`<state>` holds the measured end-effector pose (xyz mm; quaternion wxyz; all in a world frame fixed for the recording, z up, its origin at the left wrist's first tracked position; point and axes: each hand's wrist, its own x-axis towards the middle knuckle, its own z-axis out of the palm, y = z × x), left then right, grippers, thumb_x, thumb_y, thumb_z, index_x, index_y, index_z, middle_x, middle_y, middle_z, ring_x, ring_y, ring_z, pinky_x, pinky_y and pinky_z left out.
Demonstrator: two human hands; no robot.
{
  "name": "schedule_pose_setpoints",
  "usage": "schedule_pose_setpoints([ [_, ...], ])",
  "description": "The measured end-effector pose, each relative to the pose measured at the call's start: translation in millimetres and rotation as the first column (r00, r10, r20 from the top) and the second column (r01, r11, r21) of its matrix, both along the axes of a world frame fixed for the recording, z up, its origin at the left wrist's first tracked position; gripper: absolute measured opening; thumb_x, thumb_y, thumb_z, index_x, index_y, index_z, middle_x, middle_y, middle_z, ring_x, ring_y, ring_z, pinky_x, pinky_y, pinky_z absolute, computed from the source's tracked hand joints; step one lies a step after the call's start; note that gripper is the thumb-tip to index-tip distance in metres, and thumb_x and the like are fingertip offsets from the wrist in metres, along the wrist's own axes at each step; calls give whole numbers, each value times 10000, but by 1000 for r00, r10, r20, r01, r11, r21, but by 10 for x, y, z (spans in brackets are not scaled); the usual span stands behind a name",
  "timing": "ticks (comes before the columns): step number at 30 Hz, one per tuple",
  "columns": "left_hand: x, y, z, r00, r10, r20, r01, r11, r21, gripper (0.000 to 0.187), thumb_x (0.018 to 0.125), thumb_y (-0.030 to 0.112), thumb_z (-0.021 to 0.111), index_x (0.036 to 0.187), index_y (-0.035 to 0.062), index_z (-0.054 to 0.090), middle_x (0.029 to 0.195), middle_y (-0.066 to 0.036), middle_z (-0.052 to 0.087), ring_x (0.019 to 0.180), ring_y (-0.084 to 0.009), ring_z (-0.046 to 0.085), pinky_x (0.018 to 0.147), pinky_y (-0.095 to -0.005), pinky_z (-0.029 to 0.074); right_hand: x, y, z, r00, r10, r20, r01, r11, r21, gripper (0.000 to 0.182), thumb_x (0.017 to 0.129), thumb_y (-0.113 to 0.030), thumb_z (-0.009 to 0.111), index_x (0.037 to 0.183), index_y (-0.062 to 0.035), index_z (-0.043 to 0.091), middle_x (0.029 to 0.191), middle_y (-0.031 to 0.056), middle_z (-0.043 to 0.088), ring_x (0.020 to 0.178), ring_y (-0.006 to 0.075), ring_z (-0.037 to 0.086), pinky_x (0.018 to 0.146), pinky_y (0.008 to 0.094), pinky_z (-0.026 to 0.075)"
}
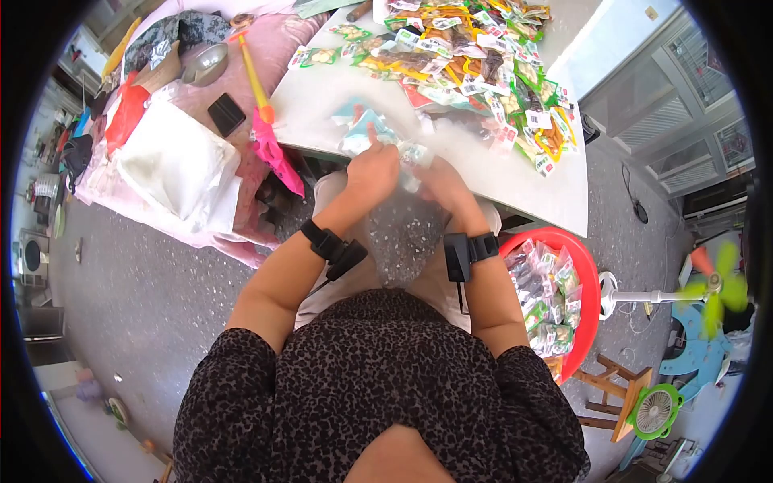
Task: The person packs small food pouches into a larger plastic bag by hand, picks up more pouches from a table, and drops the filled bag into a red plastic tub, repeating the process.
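At the near edge of the white table (354,88), my left hand (374,171) has its index finger raised over a blue-and-white printed packet (366,138); the other fingers are curled in against the packet. My right hand (444,183), smeared by motion, is closed at a small clear packet with white-and-green print (415,157) between the two hands. Hazy, see-through plastic (467,133) lies on the table just beyond my hands. Farther back is a heap of small sealed food packets (451,48) with green, yellow and white labels.
A red tub (592,298) full of packets stands by my right side. On the left, a pink-covered surface (274,40) carries white sheets (181,165), a black phone-like object (226,114) and a metal bowl (207,64). A fan with green blades (715,283) is at the right.
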<state>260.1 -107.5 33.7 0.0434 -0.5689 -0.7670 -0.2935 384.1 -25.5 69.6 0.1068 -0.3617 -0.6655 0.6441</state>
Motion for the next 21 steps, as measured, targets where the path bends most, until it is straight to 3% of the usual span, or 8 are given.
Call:
schedule_pose_setpoints([
  [4, 41, -19, -36, 1000, -27, 9, 27, 1000, 11, 96, 732, 139, 454, 730, 44, 456, 728, -153, 502, 625, -335, 513, 544, -417, 422, 14, 81, -24, 994, 39, 101, -47, 995, 86, 221, 745, -131, 491, 921, 0, 522, 628, 33, 526, 521, 81, 495, 434, 207, 395],
  [10, 85, 6, 30, 997, -60, 39, 58, 998, 32, 121, 742, 160, 446, 735, 41, 465, 722, -144, 501, 638, -326, 510, 556, -405, 423, -284, 114, -213, 980, -79, -182, 42, 979, -199, 155, 731, -115, 510, 841, -8, 537, 670, 57, 510, 554, 117, 514, 464, 236, 417],
  [11, 79, 7, 17, 998, -58, 39, 56, 998, 35, 126, 744, 164, 444, 733, 40, 467, 722, -143, 501, 641, -325, 509, 559, -403, 423, -333, 204, -379, 970, 117, -214, -54, 959, 280, 164, 728, -112, 514, 855, -9, 528, 677, 56, 508, 568, 123, 519, 481, 242, 424],
  [13, 39, -4, 5, 998, -39, 48, 36, 998, 48, 139, 748, 175, 443, 731, 40, 472, 723, -139, 502, 655, -322, 509, 569, -399, 422, -387, 351, -606, 903, 431, -10, -128, 292, 948, 188, 721, -105, 520, 882, -9, 509, 691, 54, 505, 595, 134, 530, 515, 255, 439],
  [14, 19, -12, -2, 998, -34, 53, 31, 998, 53, 145, 751, 180, 442, 730, 40, 475, 723, -137, 503, 662, -320, 509, 575, -397, 421, -377, 336, -649, 902, 379, -206, -152, 726, 670, 200, 722, -102, 518, 899, -11, 500, 701, 53, 510, 606, 136, 534, 527, 256, 441],
  [15, -3, -16, -7, 997, -28, 67, 26, 999, 34, 153, 750, 188, 449, 737, 39, 482, 725, -136, 505, 667, -316, 510, 579, -395, 418, -372, 236, -538, 906, 234, -353, -165, 963, 215, 213, 723, -99, 517, 915, -12, 491, 711, 52, 515, 618, 137, 537, 539, 257, 443],
  [16, -23, -24, -14, 996, -23, 81, 22, 1000, 17, 161, 749, 196, 455, 744, 38, 488, 726, -134, 507, 672, -313, 510, 583, -392, 416, -349, 170, -431, 912, 36, -409, -170, 940, -296, 226, 724, -97, 516, 932, -14, 482, 721, 51, 520, 629, 139, 541, 550, 258, 446],
  [21, -33, 3, 124, 991, -58, 123, 50, 996, 68, 192, 732, 216, 500, 783, 31, 513, 734, -136, 515, 687, -298, 512, 593, -375, 403, -117, 262, -251, 952, -193, -237, 130, 957, -258, 200, 739, -85, 496, 924, -15, 470, 787, 62, 528, 657, 157, 548, 546, 251, 443],
])
